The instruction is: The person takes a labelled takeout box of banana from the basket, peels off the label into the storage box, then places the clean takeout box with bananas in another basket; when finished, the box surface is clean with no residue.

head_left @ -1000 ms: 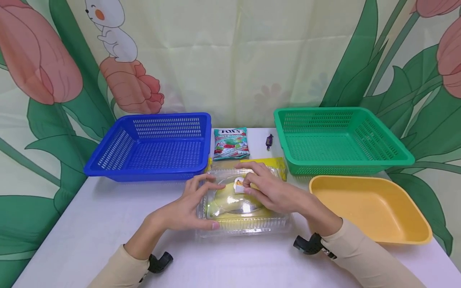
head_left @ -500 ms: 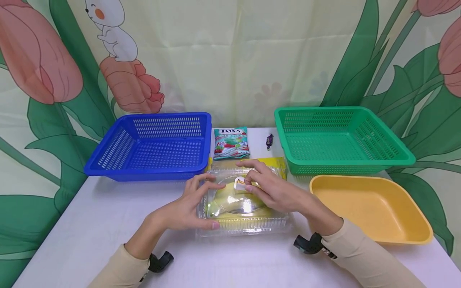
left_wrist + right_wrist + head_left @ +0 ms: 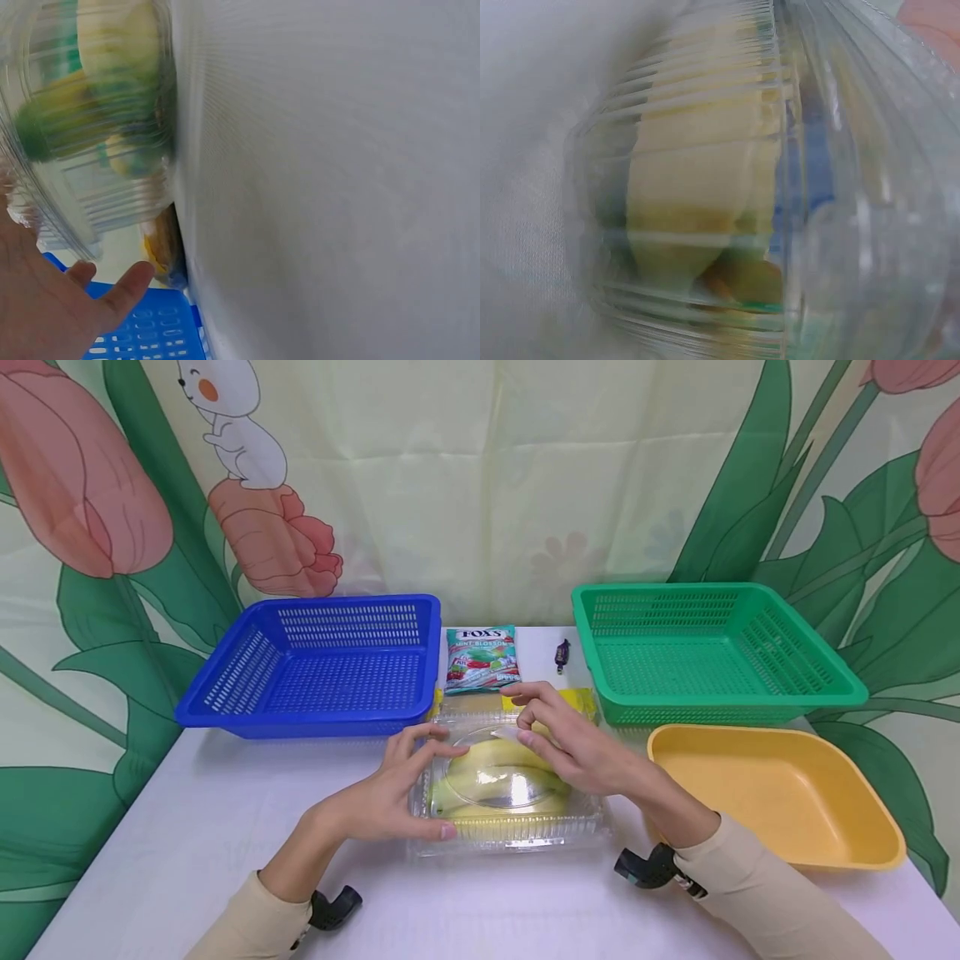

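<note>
A clear plastic clamshell box (image 3: 517, 839) with bananas (image 3: 487, 777) inside lies in the middle of the table. My left hand (image 3: 386, 789) rests spread on its left end, thumb along the front and index fingertip on the lid. In the left wrist view, the ribbed box side shows beside that hand. Over the lid, my right hand (image 3: 581, 747) pinches a white sticker (image 3: 510, 734) between thumb and index finger. The sticker stands tilted, almost edge-on; whether part of it still touches the lid is hard to tell. The right wrist view is blurred, mostly box wall.
A blue basket (image 3: 307, 724) stands back left, a green basket (image 3: 727, 702) back right, and a yellow tub (image 3: 772, 802) at right. Behind the box lie a yellow packet (image 3: 581, 700), a Fox's candy bag (image 3: 482, 658) and a small purple wrapped candy (image 3: 562, 656).
The sticker, earlier lying on the lid with its printed face showing, has been lifted and folded up by my right hand, which rose slightly. My left hand has stayed in place.
</note>
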A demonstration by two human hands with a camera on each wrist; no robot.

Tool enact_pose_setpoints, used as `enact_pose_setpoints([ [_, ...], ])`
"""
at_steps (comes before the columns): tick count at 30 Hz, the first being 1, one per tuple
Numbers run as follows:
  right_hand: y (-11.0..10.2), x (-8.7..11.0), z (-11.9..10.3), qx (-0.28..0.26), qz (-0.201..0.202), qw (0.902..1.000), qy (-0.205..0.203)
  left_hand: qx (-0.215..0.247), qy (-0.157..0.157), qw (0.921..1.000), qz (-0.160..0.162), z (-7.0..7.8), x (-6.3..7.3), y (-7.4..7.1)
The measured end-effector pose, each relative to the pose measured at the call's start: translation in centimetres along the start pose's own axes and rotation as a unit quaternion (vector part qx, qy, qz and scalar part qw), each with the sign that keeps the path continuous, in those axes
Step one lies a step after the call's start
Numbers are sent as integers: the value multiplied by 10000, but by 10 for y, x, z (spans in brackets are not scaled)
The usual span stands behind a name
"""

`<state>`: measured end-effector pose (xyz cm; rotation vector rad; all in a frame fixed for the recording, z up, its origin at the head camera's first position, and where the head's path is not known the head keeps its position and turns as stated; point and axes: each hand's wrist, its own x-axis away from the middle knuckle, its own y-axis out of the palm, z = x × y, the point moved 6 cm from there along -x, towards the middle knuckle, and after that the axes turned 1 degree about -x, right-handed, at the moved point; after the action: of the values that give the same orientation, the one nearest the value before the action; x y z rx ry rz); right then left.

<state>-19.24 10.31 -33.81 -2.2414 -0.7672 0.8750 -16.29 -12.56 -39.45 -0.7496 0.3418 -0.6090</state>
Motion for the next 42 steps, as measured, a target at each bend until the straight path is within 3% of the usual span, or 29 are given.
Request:
enact_pose_setpoints([
  [16, -5, 7, 5, -211, 302, 9988, 317, -234, 49, 9997, -21, 1, -2, 2],
  [23, -40, 9, -4, -1096, 1197, 9867, 110, -539, 58, 9985, 22, 4, 0, -3],
  [36, -73, 50, 5, -748, 1321, 9882, 224, -543, 129, 9984, 133, 4, 3, -5],
  [42, -81, 68, 10, -302, 1339, 9895, 463, -533, 82, 9985, 105, 2, 2, -4],
])
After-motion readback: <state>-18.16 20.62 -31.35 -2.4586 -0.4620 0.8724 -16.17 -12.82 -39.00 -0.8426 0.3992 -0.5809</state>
